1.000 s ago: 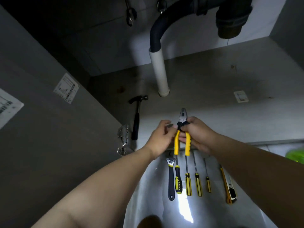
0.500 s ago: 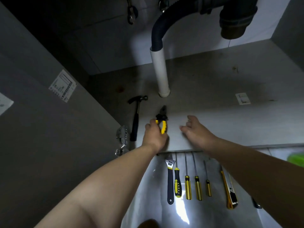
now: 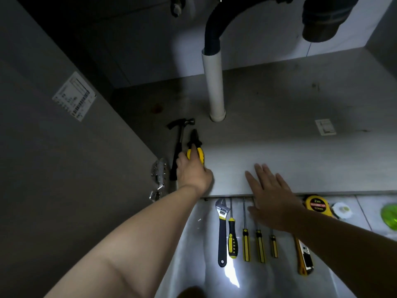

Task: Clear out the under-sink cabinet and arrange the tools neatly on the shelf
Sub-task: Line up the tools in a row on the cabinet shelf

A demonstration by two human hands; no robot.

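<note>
Pliers (image 3: 195, 147) gripped in the left hand (image 3: 193, 173), nose aimed at the cabinet's back wall.

They sit in front of and left of the white pipe (image 3: 213, 87), low over the cabinet floor (image 3: 300, 164); contact with it cannot be told. Their long axis runs front to back, tilted slightly left, with the fingers curled round the yellow handles. The hammer (image 3: 179, 143) lies just beyond them from the pipe, roughly parallel, head rearward. The right hand (image 3: 270, 201), fingers straight and slightly spread, lies palm-down over the floor's front edge, in front of the pipe. Farther forward lie an adjustable wrench (image 3: 222, 231), screwdrivers (image 3: 246, 246), a utility knife (image 3: 304, 259) and a tape measure (image 3: 317, 205).
</note>
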